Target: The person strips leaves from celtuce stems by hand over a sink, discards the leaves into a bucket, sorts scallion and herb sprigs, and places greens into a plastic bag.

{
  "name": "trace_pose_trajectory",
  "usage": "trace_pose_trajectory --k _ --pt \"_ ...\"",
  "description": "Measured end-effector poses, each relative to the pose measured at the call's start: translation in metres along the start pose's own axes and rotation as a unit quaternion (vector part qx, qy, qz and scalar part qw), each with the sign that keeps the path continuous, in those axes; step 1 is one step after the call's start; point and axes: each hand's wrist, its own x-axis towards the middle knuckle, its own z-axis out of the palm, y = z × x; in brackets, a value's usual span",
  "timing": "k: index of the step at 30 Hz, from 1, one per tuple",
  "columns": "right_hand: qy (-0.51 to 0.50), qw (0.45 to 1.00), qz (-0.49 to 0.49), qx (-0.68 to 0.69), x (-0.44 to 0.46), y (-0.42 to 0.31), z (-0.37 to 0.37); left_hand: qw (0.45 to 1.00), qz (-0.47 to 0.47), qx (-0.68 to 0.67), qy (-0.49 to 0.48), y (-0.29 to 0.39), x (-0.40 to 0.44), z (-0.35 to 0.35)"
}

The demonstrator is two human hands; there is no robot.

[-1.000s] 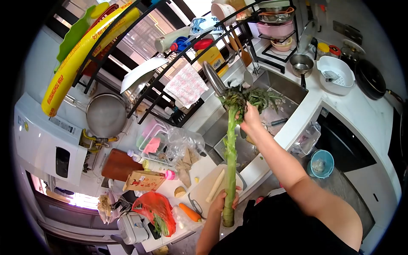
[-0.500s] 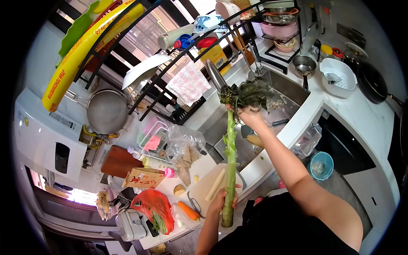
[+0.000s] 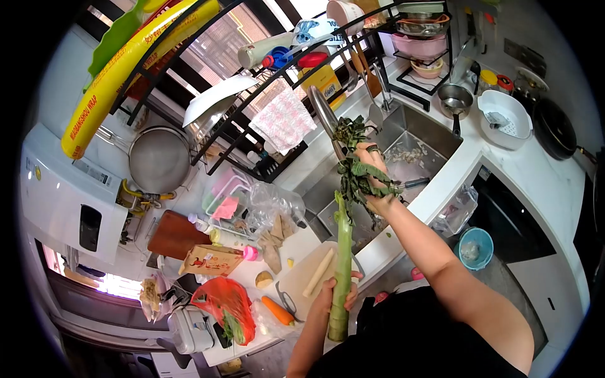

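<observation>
A long green celtuce stalk (image 3: 341, 264) slants from near my body up toward the sink. My left hand (image 3: 325, 300) is wrapped round its thick lower part, above the cutting board's edge. Over the sink, my right hand (image 3: 376, 165) is closed on the dark, limp celtuce leaves (image 3: 359, 179) at the upper end. Leaves stick out on both sides of its fingers. Whether they are still joined to the stalk, I cannot tell. A pale peeled stick-shaped vegetable (image 3: 319, 272) lies on the white cutting board (image 3: 296, 282) beside the stalk.
The steel sink (image 3: 441, 142) has pale scraps in it, with the curved faucet (image 3: 322, 113) rising close to the leaves. A carrot (image 3: 278, 310), a red plastic bag (image 3: 222, 299) and a cardboard box (image 3: 211, 259) occupy the left counter. A blue bucket (image 3: 475, 247) stands on the floor.
My right hand has shifted slightly, and its leaves now spread above and below the fingers. More of the stalk's top is covered or lower. My left hand keeps its hold.
</observation>
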Motion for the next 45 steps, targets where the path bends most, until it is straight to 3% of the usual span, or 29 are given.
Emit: trace_pose_trajectory --k 4,5,7,8,10,11,13,14,15,18,21,23,24,26,30,31,32,34,36,37,38,40,41,44,45 --pt "-0.005 1.0 -0.025 -0.015 -0.006 0.021 0.022 1.0 0.008 -0.013 -0.021 0.004 0.001 -0.001" --pt "-0.067 0.989 0.1 0.088 -0.017 0.038 0.036 1.0 0.007 -0.012 -0.019 0.007 0.002 0.001" --pt "-0.097 0.993 0.005 -0.073 -0.014 0.006 0.019 0.992 0.052 0.093 0.071 0.023 0.009 0.014" --pt "-0.098 0.993 0.004 -0.072 -0.017 0.012 0.021 0.992 0.053 0.092 0.072 0.027 0.009 0.013" --pt "-0.074 0.955 0.274 0.088 -0.023 0.047 0.025 0.951 0.102 0.237 0.17 0.041 0.011 0.006" --pt "-0.059 0.897 0.405 0.165 -0.029 0.064 0.027 0.946 0.083 0.26 0.176 0.049 0.006 0.011" --pt "0.015 0.827 0.45 0.337 -0.02 0.068 0.024 0.934 0.068 0.289 0.199 0.05 -0.004 0.016" --pt "0.07 0.826 0.362 0.427 -0.01 0.07 0.017 0.922 0.057 0.317 0.217 0.051 -0.005 0.017" --pt "0.093 0.766 0.381 0.509 -0.002 0.067 0.011 0.923 0.057 0.317 0.212 0.048 -0.006 0.011" --pt "0.032 0.729 0.356 0.584 0.004 0.056 -0.008 0.925 0.061 0.299 0.225 0.037 -0.007 -0.007" --pt "0.064 0.701 0.391 0.593 0.0 0.06 -0.01 0.908 0.101 0.336 0.23 0.033 -0.006 -0.005" --pt "0.115 0.677 0.421 0.592 -0.003 0.076 -0.007 0.851 0.098 0.413 0.308 0.035 -0.003 0.006" --pt "0.163 0.672 0.412 0.593 -0.001 0.067 -0.008 0.852 0.098 0.413 0.308 0.032 -0.001 0.004" --pt "0.196 0.628 0.452 0.602 -0.01 0.078 -0.01 0.767 0.168 0.517 0.342 0.026 0.001 -0.002" --pt "0.201 0.703 0.361 0.579 -0.011 0.089 -0.03 0.71 0.203 0.563 0.371 0.029 0.001 0.007" --pt "0.207 0.66 0.425 0.584 -0.012 0.102 -0.035 0.677 0.21 0.583 0.398 0.028 -0.001 0.003" --pt "0.2 0.699 0.446 0.522 -0.011 0.115 -0.04 0.642 0.217 0.601 0.423 0.027 -0.003 -0.001" --pt "0.055 0.82 0.375 0.429 0.018 0.084 -0.06 0.629 0.214 0.609 0.434 0.028 -0.009 -0.008" --pt "-0.108 0.87 0.364 0.316 0.043 0.065 -0.069 0.616 0.209 0.615 0.445 0.033 -0.016 -0.011" --pt "-0.192 0.959 0.14 0.154 0.052 0.071 -0.063 0.576 0.228 0.655 0.433 0.037 -0.019 -0.01" --pt "-0.214 0.973 0.042 0.071 0.062 0.061 -0.062 0.532 0.247 0.693 0.419 0.04 -0.021 -0.009" --pt "-0.326 0.945 -0.025 0.006 0.072 0.063 -0.062 0.526 0.258 0.699 0.411 0.042 -0.024 -0.012" --pt "-0.328 0.942 -0.073 -0.014 0.069 0.08 -0.056 0.52 0.255 0.702 0.414 0.043 -0.024 -0.011" --pt "-0.365 0.925 -0.06 -0.087 0.058 0.088 -0.042 0.526 0.251 0.695 0.421 0.044 -0.024 -0.013" --pt "-0.33 0.937 -0.053 -0.106 0.051 0.087 -0.041 0.538 0.249 0.686 0.423 0.043 -0.023 -0.014"
